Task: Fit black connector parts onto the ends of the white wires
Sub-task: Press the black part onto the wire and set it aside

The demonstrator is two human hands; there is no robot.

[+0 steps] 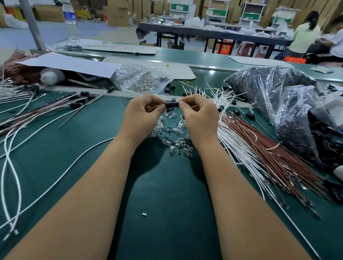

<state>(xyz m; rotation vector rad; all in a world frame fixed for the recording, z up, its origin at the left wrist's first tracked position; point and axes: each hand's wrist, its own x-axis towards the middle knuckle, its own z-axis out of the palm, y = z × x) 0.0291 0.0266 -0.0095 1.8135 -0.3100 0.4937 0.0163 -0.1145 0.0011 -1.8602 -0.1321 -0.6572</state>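
On the green counter [163, 189], a clear bag of black parts [277, 107] lies right, white and brown wires [255, 148] beside it, glass bulbs [174, 144] partly hidden under both hands, left hand [142, 113] and right hand [199, 116] pinching one black connector [172, 105] between curled fingers, its wire hard to make out.

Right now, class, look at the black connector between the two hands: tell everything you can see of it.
The connector is a small black cylinder, plastic by its look, held lying sideways above the green table. The left hand pinches its left end, the right hand its right end. Fingers hide both ends. Thin wires seem to run from it, unclear.
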